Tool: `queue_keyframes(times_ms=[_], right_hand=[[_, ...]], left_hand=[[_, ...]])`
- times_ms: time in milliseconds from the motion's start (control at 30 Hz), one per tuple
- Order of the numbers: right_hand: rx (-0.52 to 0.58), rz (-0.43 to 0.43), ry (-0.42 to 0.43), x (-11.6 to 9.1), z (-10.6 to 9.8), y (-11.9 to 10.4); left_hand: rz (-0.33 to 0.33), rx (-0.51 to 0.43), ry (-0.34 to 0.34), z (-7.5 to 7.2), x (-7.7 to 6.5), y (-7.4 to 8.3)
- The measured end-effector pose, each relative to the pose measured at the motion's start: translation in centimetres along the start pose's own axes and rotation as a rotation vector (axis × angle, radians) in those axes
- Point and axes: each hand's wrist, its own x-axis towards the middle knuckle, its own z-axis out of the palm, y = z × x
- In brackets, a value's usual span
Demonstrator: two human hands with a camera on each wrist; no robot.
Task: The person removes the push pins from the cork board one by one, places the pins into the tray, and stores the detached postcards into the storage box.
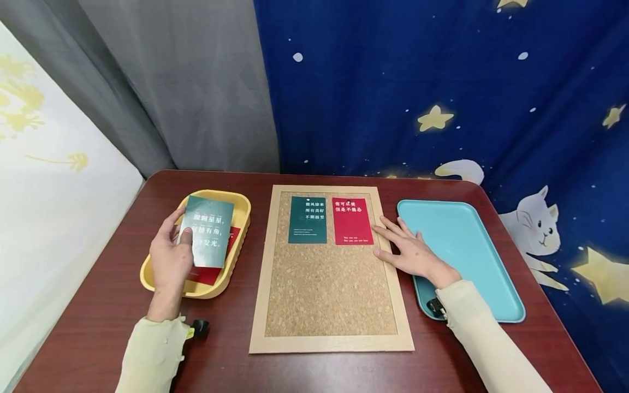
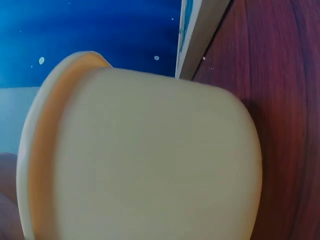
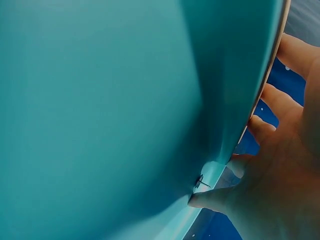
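Observation:
My left hand (image 1: 172, 251) pinches a teal card (image 1: 210, 221) with white Chinese lettering, thumb across its front. The card is above a yellow basket (image 1: 243, 199), where red cards (image 1: 203, 274) lie partly hidden beneath it. With fingers spread, my right hand (image 1: 415, 254) rests at the right side of a wood-framed cork board (image 1: 329, 295), fingertips beside a red card (image 1: 352, 224). That card and a dark green card (image 1: 307, 221) are side by side near the board's top, a small pin at the top of each.
Right of the board lies a light blue tray (image 1: 457, 234), partly under my right forearm. A pushpin (image 3: 200, 182) shows by the tray's rim in the right wrist view. The left wrist view is mostly filled by the basket's side. Curtains hang behind the brown table (image 1: 226, 355).

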Motion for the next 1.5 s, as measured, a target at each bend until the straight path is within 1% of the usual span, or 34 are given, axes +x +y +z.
queue_keyframes(times_ms=[100,333,500,733,833,967,1200,1333,1433,1500], right_hand=[[-0.001,0.003,0.003,0.05,-0.11,-0.04],[-0.006,-0.008,-0.001,0.15,0.10,-0.22],[-0.002,-0.006,0.000,0.00,0.43,-0.20],[0.001,-0.003,0.005,-0.23,0.63,-0.20],[0.004,0.000,0.006,-0.28,0.62,-0.18],[0.004,-0.001,0.007,-0.27,0.62,-0.11],[0.005,-0.001,0.005,-0.26,0.38,-0.01],[0.002,-0.005,0.001,-0.24,0.28,0.02],[0.001,-0.004,0.001,-0.22,0.16,0.01],[0.000,-0.001,0.002,-0.22,0.07,0.01]], left_hand=[[-0.010,0.046,-0.030,-0.14,0.18,-0.12],[-0.071,0.170,-0.146,-0.60,0.47,-0.52],[-0.066,0.215,-0.180,-0.67,0.38,-0.70],[-0.031,0.272,-0.233,-0.68,0.37,-0.95],[-0.017,0.288,-0.257,-0.67,0.40,-0.98],[-0.023,0.302,-0.286,-0.61,0.45,-0.94],[-0.074,0.311,-0.338,-0.50,0.53,-0.82],[-0.099,0.288,-0.348,-0.44,0.61,-0.77],[-0.080,0.274,-0.344,-0.41,0.62,-0.68],[-0.050,0.266,-0.334,-0.42,0.62,-0.63]])
